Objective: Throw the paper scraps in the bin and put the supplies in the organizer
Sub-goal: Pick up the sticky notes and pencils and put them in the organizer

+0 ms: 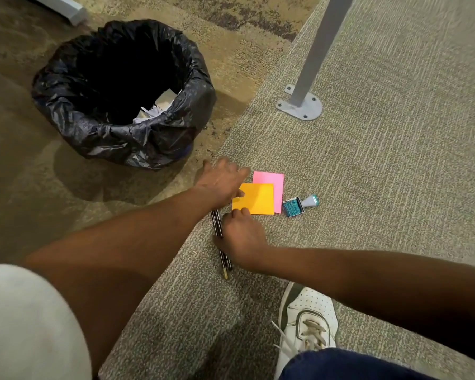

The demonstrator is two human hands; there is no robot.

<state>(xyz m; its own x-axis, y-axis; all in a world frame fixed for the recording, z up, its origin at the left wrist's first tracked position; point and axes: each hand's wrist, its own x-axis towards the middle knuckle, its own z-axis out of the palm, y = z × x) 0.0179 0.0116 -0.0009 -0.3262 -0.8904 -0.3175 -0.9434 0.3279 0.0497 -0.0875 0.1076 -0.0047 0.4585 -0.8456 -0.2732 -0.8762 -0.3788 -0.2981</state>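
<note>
On the grey carpet lies an orange sticky-note pad [255, 199] overlapping a pink pad [274, 182]. A small teal rubber stamp [299, 205] lies on its side just right of them. My left hand [221, 182] pinches the orange pad's left edge between thumb and fingers. My right hand [240, 238] is closed around two dark pencils [222, 244], whose ends stick out above and below my fist. The bin [66, 86], lined with a black bag, stands at the upper left with white paper scraps [154, 111] inside.
A grey metal table leg [317, 50] with a bolted foot plate [300, 106] stands behind the pads. My white sneaker [309, 322] rests at the lower right. No organizer is in view. A white object's corner shows at the top left.
</note>
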